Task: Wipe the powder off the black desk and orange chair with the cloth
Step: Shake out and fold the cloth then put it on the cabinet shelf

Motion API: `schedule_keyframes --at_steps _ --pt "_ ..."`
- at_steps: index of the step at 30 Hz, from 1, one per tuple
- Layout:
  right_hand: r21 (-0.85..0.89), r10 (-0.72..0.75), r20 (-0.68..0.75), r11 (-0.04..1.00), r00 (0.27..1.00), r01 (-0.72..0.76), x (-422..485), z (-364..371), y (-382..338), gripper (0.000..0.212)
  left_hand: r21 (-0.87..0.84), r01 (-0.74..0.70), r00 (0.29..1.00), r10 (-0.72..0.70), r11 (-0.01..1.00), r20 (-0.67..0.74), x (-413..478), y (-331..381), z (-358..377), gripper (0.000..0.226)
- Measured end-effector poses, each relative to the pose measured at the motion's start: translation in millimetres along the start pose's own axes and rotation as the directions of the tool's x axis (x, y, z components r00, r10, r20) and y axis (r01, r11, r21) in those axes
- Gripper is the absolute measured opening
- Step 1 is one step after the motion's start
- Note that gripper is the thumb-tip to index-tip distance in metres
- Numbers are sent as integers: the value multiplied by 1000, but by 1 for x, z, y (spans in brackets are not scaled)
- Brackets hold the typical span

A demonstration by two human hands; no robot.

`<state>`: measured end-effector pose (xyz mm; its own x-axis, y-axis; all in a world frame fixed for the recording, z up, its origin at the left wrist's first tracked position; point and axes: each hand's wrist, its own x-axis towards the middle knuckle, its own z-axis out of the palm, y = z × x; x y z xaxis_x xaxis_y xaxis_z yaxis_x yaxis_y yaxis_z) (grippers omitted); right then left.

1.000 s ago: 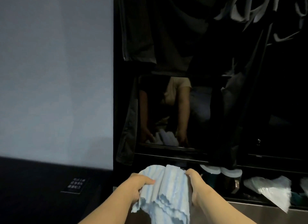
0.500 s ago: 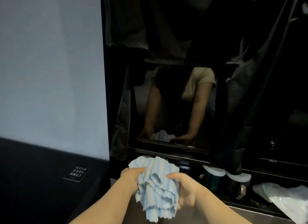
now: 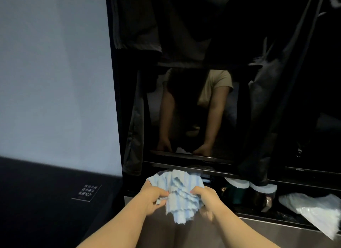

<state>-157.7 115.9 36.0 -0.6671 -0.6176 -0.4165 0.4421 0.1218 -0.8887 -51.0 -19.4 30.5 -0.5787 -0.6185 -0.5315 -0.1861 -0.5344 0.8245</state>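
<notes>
Cloth [image 3: 181,194] is more bunched than a second ago. Then it hung spread between the hands; now it is gathered into a wad. Left hand [image 3: 154,198] and right hand [image 3: 206,199] each clamp it from one side, fingers curled into the folds, hands close together. Judged: forming a wiping pad, wiping not yet begun. The cloth is pale blue, striped, with wavy layered edges. It is held over a grey surface [image 3: 276,236], before a glossy dark panel [image 3: 193,118]. No chair or powder in view.
</notes>
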Motion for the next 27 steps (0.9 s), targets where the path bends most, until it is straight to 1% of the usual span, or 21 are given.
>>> schedule_keyframes --at_steps 1,2,4,5,6,7,8,9,10,12,14,16,17,18,19,21,23,24,27 --pt "-18 8 3 1000 1000 -8 0 0 -1 21 5 -8 1000 8 1000 -27 1 1 1 57" --pt "-45 10 5 999 1000 -10 0 1 -3 16 12 -15 999 15 1000 -50 1 2 1 51" --pt "-121 28 16 992 999 -26 4 1 -6 18 34 -36 996 38 999 -79 2 5 3 46" --pt "-165 70 28 984 997 -65 4 2 -7 15 37 -45 994 49 998 -95 4 6 3 43" --pt "-202 150 56 970 987 -136 3 5 -8 6 38 -54 992 58 998 -109 6 6 3 40" --pt "-235 245 87 947 966 -220 1 7 -8 8 38 -65 991 69 997 -118 8 7 3 38" --pt "-260 314 111 925 943 -277 3 7 -7 20 41 -73 990 78 996 -120 9 6 2 39" --pt "-250 344 130 919 930 -305 4 7 -5 27 52 -83 989 88 995 -118 11 5 2 42" --pt "-213 337 160 930 928 -300 7 8 -2 30 66 -86 989 93 994 -113 13 5 2 46" --pt "-129 262 186 962 947 -241 11 10 4 31 82 -84 991 91 993 -94 16 5 4 48" --pt "-66 141 139 989 980 -133 19 12 6 42 72 -75 995 80 995 -67 17 9 5 46" --pt "-16 29 65 999 997 -28 27 12 6 48 56 -72 996 75 996 -55 22 15 4 54" --pt "-28 -19 18 999 1000 19 29 11 6 45 56 -83 995 86 995 -54 27 17 2 56" --pt "-59 -67 -41 996 997 65 32 11 5 37 60 -98 993 102 993 -62 30 18 1 59" --pt "-94 -118 -98 990 988 109 35 11 6 30 64 -110 991 114 992 -72 34 18 -1 63" --pt "-118 -196 -169 977 966 177 42 12 8 22 54 -124 987 128 991 -93 41 17 0 70" --pt "-67 -194 -217 981 957 183 46 14 11 19 49 -120 986 125 992 -107 46 15 2 72" --pt "-34 -174 -236 985 956 171 49 15 13 20 57 -111 988 116 992 -106 48 14 2 68" --pt "59 -106 -244 991 964 124 55 16 17 19 151 -89 993 99 985 -57 51 12 -1 40"
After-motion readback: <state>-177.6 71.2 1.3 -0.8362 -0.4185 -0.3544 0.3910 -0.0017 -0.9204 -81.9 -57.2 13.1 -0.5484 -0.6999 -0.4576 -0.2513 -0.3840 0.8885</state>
